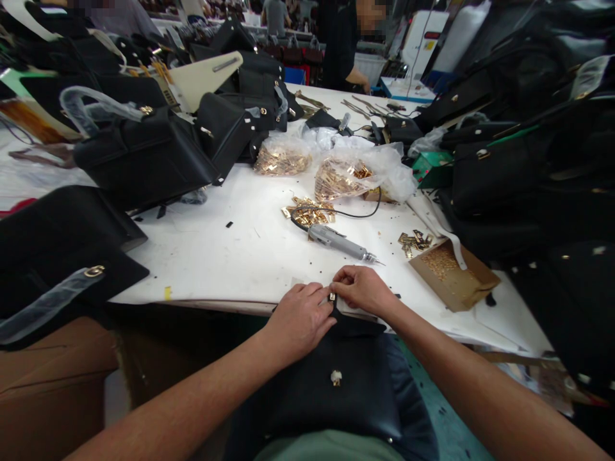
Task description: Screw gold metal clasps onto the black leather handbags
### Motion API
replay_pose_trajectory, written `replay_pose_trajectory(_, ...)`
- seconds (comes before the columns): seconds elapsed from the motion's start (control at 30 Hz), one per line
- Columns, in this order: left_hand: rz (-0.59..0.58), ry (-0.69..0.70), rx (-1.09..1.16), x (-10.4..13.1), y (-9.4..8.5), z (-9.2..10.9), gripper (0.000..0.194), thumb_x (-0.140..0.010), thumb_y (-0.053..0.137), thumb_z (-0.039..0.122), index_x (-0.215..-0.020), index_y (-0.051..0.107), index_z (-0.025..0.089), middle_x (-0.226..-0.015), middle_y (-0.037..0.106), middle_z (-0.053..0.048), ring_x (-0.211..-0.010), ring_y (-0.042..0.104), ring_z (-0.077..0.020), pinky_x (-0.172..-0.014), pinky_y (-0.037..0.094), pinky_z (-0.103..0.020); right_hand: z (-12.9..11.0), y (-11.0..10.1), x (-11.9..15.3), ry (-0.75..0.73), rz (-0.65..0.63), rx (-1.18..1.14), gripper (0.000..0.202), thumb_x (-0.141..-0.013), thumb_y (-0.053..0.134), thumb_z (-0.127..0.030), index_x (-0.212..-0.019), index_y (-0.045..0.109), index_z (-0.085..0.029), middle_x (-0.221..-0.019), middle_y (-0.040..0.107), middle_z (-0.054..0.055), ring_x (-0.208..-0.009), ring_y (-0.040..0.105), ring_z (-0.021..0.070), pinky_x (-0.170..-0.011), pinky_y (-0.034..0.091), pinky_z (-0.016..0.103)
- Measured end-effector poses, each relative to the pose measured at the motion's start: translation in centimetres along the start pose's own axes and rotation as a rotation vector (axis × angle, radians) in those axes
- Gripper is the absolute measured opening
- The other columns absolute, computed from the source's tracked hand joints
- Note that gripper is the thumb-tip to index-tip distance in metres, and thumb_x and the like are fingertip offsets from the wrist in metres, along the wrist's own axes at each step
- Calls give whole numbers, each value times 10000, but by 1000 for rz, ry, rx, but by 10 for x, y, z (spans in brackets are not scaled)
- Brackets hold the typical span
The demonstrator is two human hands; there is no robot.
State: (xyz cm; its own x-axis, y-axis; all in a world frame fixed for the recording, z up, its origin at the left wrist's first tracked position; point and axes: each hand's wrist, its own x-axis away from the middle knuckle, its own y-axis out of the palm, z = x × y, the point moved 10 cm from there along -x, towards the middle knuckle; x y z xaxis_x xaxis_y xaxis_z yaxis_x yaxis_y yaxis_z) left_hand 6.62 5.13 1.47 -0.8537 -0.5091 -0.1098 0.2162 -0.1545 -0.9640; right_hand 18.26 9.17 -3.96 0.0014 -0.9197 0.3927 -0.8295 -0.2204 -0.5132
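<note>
A black leather handbag (331, 365) lies across my lap, its upper end against the table edge. On its front sits a gold clasp piece (336, 379) with a white wrapping. My left hand (302, 317) grips the bag's black strap tab, fingers bent around it. A small gold metal plate (332, 296) shows on that tab between my hands. Thumb and fingertips of my right hand (358, 288) are pinched at the tab's edge by the plate; whatever is between them is too small to make out. A grey electric screwdriver (339, 241) lies just beyond my hands.
Gold plates (312, 211) lie piled behind the screwdriver, before plastic bags of gold hardware (341, 176). To the right stand an open cardboard box (454, 272) of small screws and more plates (414, 243). Black handbags (139, 157) crowd both sides. A person (343, 48) stands beyond the table.
</note>
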Motion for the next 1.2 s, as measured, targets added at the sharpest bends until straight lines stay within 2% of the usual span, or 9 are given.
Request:
replay_pose_trajectory(0.27, 0, -1, -4, 0, -1, 1, 171, -969, 612, 345, -1019, 665, 190, -1186, 674, -96, -1168, 567, -280, -944, 479, -441, -15, -1, -2, -178, 4, 186, 151, -837, 596, -249, -770, 722, -198, -626, 656, -19, -574, 544, 125, -568, 369, 236)
replay_pose_trajectory(0.4, -11, -6, -3, -1, 0, 1, 173, -962, 625, 342, -1032, 671, 190, -1163, 687, -96, -1171, 570, -282, -945, 479, -439, -21, -4, -4, -245, 69, 282, 155, -852, 571, -216, -758, 692, -196, -682, 675, 1, -630, 559, 138, -613, 365, 255)
replay_pose_trajectory(0.47, -13, -5, -4, 0, 1, 1, 178, -965, 621, 344, -1025, 674, 186, -1191, 685, -94, -1174, 570, -282, -942, 482, -438, -19, -5, -4, -229, 105, 259, 164, -884, 554, -251, -792, 679, -198, -675, 666, -1, -610, 556, 137, -609, 371, 256)
replay_pose_trajectory(0.57, -7, -3, -7, 1, 0, 1, 191, -975, 607, 351, -1034, 676, 183, -1284, 656, -92, -1192, 562, -283, -953, 479, -443, -5, -9, -1, -109, 128, 77, 254, -954, 473, -346, -877, 666, -200, -619, 634, -21, -498, 530, 126, -539, 380, 248)
replay_pose_trajectory(0.63, -9, -5, -9, 1, 0, 1, 193, -978, 603, 351, -1038, 676, 182, -1302, 649, -91, -1198, 559, -281, -960, 477, -444, -3, -10, 3, -110, 125, 1, 254, -941, 508, -374, -880, 683, -200, -639, 650, -21, -507, 548, 124, -538, 397, 242)
replay_pose_trajectory(0.77, -7, -9, -15, 2, 0, 1, 192, -975, 608, 352, -1038, 672, 183, -1284, 659, -81, -1203, 559, -282, -962, 480, -453, -9, -11, 8, -216, 109, 31, 171, -869, 621, -325, -868, 740, -202, -732, 705, -7, -664, 611, 138, -634, 431, 238)
replay_pose_trajectory(1.07, 9, -9, 8, 2, -1, 2, 182, -973, 604, 329, -1061, 666, 183, -1269, 664, -88, -1196, 566, -283, -959, 492, -456, -9, -3, 2, -184, 100, 189, 119, -823, 618, -242, -804, 727, -196, -680, 678, -13, -632, 582, 130, -603, 391, 234)
replay_pose_trajectory(1.2, 21, -20, 17, 5, 2, 0, 224, -968, 611, 313, -1157, 653, 201, -1296, 658, -93, -1234, 556, -287, -990, 490, -463, -11, -3, 2, -158, 135, 223, 122, -798, 596, -187, -789, 718, -191, -692, 689, 4, -639, 577, 138, -605, 375, 240)
